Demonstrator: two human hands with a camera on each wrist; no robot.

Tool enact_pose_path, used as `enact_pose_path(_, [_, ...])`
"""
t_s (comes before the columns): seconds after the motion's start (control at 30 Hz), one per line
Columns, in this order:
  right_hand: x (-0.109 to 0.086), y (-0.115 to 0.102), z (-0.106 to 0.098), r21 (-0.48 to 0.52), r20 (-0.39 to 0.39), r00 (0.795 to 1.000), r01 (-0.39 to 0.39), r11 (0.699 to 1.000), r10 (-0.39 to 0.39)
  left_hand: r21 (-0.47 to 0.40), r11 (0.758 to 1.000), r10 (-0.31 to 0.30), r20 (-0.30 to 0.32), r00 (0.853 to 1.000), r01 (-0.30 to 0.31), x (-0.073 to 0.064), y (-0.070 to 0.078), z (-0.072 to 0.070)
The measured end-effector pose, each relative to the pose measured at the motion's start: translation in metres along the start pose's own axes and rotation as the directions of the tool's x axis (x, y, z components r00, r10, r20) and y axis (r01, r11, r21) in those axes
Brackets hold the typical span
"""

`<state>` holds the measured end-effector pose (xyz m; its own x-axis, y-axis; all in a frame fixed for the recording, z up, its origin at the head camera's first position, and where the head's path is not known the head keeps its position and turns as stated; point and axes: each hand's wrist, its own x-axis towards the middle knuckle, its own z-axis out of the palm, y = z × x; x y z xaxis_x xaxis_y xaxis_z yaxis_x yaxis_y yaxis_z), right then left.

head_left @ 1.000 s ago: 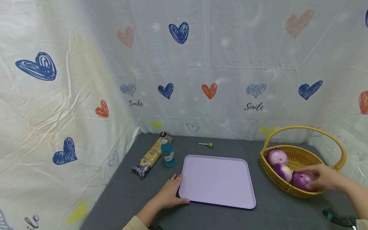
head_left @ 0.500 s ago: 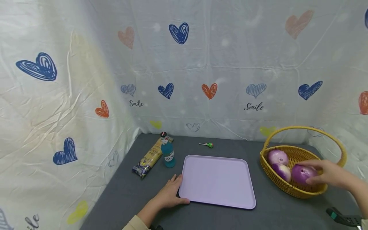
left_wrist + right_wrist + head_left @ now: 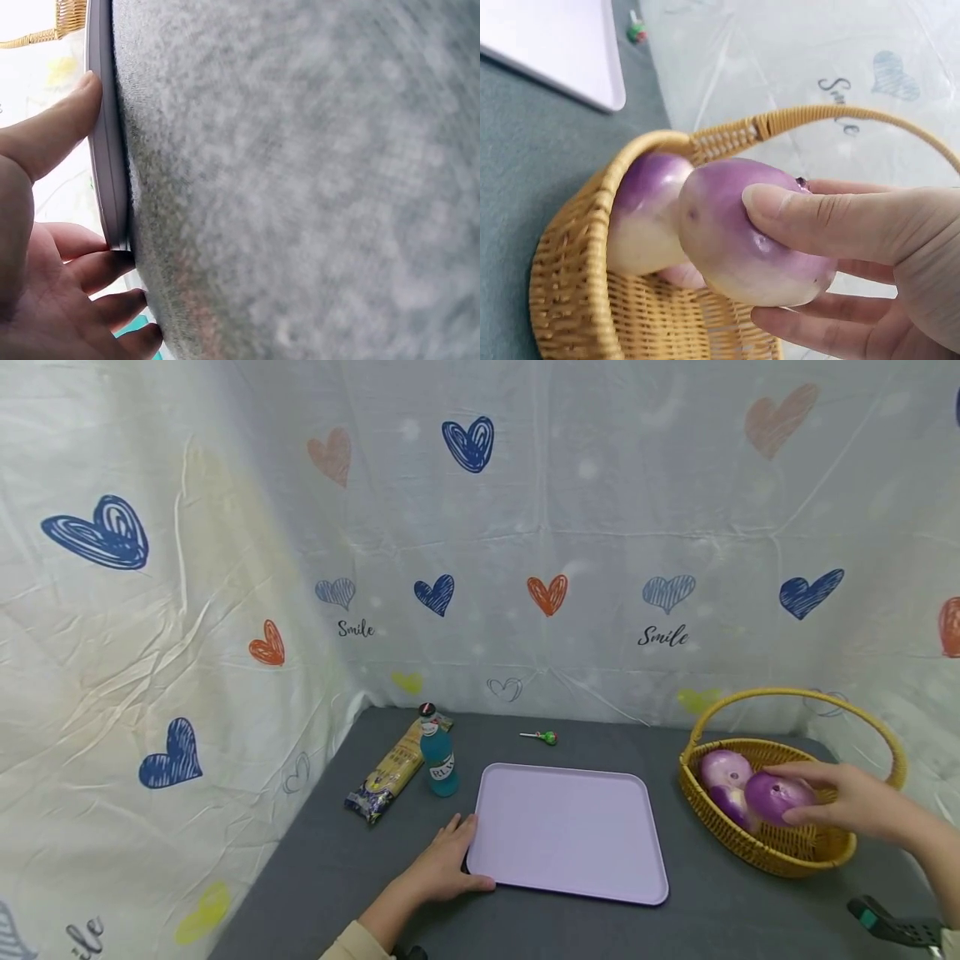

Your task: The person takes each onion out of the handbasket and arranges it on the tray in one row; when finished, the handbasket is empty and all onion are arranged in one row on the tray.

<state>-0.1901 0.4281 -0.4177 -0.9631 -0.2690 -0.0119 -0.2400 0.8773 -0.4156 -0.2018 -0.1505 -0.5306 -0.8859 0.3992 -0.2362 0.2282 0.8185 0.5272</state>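
In the head view my right hand [image 3: 855, 802] grips a purple-and-white turnip [image 3: 776, 797], raised a little inside the yellow wicker basket [image 3: 795, 865]. The right wrist view shows my thumb on one side of this turnip [image 3: 727, 225] and fingers on the other. Two more turnips lie in the basket, one pale purple [image 3: 724, 768] and one partly hidden [image 3: 729, 806] by the held one. My left hand [image 3: 442, 864] rests at the near left corner of a lilac tray [image 3: 566, 835], thumb along the front edge, fingers spread on the left side.
Left of the tray stands a blue bottle [image 3: 438, 760], beside a gold packet [image 3: 393, 772] lying on the grey tabletop [image 3: 585, 935]. A lollipop [image 3: 543, 737] lies behind the tray. The basket's handle [image 3: 795, 692] arches over it. A heart-printed sheet [image 3: 600, 527] hangs behind.
My right hand has lifted its turnip off the basket's bottom and moved it up and to the left, in front of another turnip. My left hand and the tray have stayed still.
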Motion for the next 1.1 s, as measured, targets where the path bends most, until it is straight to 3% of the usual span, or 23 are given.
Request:
enact_pose_path(0.53, [0.009,-0.019,-0.001,0.022,-0.108,0.991,0.087,0.996,-0.084,0.012,1.000,0.012,-0.001,1.000,-0.012,-0.002,0.002,-0.002])
enact_pose_path(0.87, [0.013,-0.024,0.004,0.030,-0.119,0.983,0.147,0.989,-0.143,-0.007,1.000,0.026,0.007,1.000,-0.026,-0.001,0.000,-0.001])
enact_pose_path(1.1, [0.018,-0.031,0.006,0.034,-0.106,0.985,0.137,0.990,-0.133,-0.022,1.000,0.021,0.012,1.000,-0.021,0.000,-0.003,0.000])
